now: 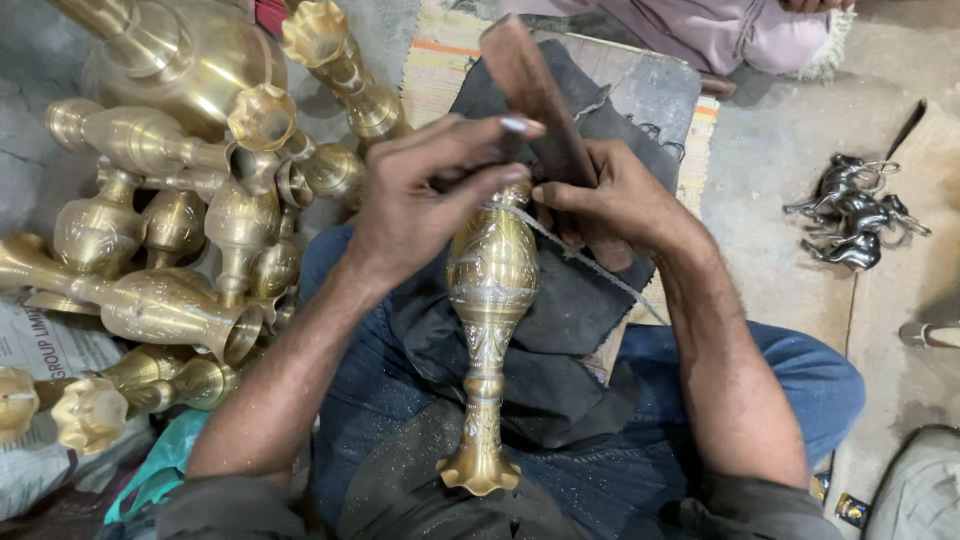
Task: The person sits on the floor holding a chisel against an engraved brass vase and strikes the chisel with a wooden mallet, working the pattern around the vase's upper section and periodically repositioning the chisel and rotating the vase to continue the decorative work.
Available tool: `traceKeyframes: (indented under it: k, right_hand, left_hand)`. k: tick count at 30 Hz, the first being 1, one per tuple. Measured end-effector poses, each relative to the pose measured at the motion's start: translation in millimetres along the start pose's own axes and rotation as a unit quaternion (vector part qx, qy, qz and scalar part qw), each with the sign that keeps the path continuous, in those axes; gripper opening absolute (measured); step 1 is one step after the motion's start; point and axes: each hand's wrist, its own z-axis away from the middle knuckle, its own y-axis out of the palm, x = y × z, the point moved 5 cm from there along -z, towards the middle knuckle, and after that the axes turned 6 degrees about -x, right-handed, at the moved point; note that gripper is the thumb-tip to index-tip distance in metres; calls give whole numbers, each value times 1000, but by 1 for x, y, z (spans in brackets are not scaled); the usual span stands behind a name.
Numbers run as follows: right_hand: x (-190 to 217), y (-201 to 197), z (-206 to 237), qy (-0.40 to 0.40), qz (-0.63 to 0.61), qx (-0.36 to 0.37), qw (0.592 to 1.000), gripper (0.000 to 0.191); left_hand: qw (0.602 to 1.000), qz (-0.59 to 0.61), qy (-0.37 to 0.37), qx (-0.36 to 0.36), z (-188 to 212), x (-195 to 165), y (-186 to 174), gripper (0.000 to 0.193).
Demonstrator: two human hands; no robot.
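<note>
Brass gleams at the middle of the view: an engraved brass vase [490, 300] lies lengthwise along the person's lap, its scalloped foot toward six o'clock and its upper body toward twelve, resting on a dark cloth [560, 330] spread over blue jeans [790, 380]. The left hand [420, 200] curls closed over the vase's upper end from the nine o'clock side, fingers wrapped across the top. The right hand [620, 205] comes in from three o'clock and is clenched around a flat wooden tool [535, 95], which slants up toward twelve o'clock from the fist; its lower end sits right at the top of the vase, though the exact contact is hidden by the fingers. A thin frayed cord [580, 258] runs from the vase's shoulder toward four o'clock.

At nine to eleven o'clock a heap of plain brass vases [170, 200] lies on the floor, some on a newspaper [40, 350]. At three o'clock, well apart from the hands, small dark metal horse figurines [855, 215] rest on the concrete floor [760, 150]. A striped woven mat [445, 50] lies at twelve o'clock beneath the cloth.
</note>
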Motion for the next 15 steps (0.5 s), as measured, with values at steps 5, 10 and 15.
traceKeyframes:
  k: [5,10,15]
  right_hand:
    - [16,-25,15,-131,193,-153,960,31]
    - [56,-53,49,-389,338,-309,800,27]
    - [62,-64,68,-429,472,-409,653,27]
  left_hand:
    - [992,-70,57,85,-18,-10,8,37]
    - [985,-76,86,132,-26,-19,7,35]
    - [984,-65,81,148,-36,-20,8,35]
